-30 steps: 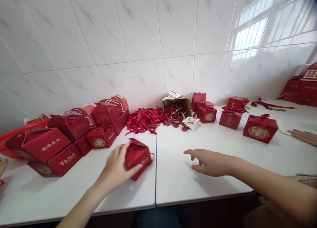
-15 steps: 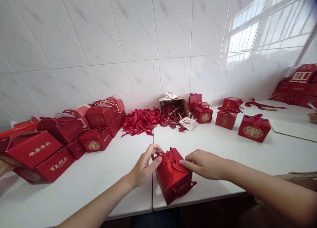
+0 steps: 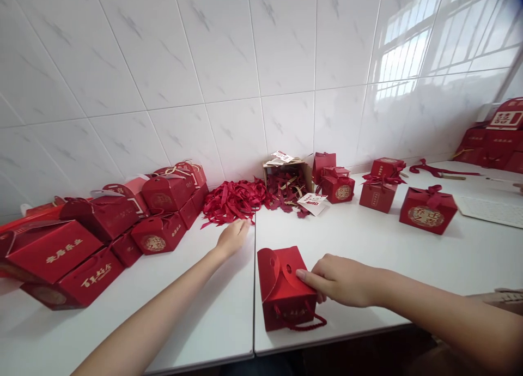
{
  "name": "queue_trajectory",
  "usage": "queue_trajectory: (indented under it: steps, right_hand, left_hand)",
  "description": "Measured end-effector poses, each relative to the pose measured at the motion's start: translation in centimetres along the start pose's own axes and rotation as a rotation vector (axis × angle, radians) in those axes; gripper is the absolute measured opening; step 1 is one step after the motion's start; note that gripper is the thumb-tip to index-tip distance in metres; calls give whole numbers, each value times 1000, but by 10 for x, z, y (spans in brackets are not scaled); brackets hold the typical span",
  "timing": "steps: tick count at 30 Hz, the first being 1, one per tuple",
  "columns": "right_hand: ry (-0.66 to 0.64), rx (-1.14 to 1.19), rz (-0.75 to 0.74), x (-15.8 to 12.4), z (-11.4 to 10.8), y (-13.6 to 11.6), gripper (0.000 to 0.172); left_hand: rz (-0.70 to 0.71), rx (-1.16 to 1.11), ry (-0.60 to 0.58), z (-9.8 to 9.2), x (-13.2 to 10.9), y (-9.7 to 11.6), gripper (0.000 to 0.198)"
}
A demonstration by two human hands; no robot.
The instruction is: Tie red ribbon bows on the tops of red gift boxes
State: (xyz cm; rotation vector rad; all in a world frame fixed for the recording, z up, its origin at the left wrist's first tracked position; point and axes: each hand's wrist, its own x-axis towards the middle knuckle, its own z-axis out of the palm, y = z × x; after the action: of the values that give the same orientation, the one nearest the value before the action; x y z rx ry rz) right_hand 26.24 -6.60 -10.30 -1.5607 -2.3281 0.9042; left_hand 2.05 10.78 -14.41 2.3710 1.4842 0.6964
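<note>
Before me a red paper gift box (image 3: 281, 289) stands near the table's front edge, its curved top flaps folded over each other with round holes showing. A twisted red cord handle (image 3: 306, 326) hangs down its front. My right hand (image 3: 341, 278) grips the box from the right, thumb on the top flap and fingers down the side. My left hand (image 3: 233, 238) reaches to the front edge of a heap of red ribbons (image 3: 232, 199). Its fingers are pressed together at the ribbon ends; what lies between them is hidden.
Red gift boxes (image 3: 85, 270) are stacked at the left. Behind stands an open carton (image 3: 305, 174) with dark red pieces and a printed card (image 3: 312, 201) before it. Ribbon-tied boxes (image 3: 428, 210) stand right, near a white board (image 3: 490, 211). Another person's hand (image 3: 518, 186) shows far right.
My left hand has left the box and moved forward to the ribbons. The cord on the box's top has dropped away, baring the flap holes. My right hand stays on the box.
</note>
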Motion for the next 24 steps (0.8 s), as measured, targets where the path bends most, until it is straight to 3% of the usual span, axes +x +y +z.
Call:
queue_trajectory:
  steps: [3, 7, 13, 17, 20, 24]
  right_hand:
    - [34, -13, 15, 1, -1, -1, 66]
    - [170, 26, 5, 4, -3, 2, 61]
    - [500, 121, 54, 15, -10, 16, 45]
    - [553, 198, 82, 19, -13, 24, 36]
    - [545, 164, 64, 20, -12, 26, 31]
    - [572, 54, 28, 25, -13, 31, 25]
  left_hand:
    - [-13, 69, 68, 9, 23, -16, 32]
    - [14, 109, 101, 24, 31, -23, 17]
    - [45, 84, 166, 13, 35, 4, 30]
    - [123, 127, 75, 5, 36, 19, 30]
    - [101, 206, 6, 15, 29, 13, 34]
    - [49, 282, -50, 30, 24, 1, 24]
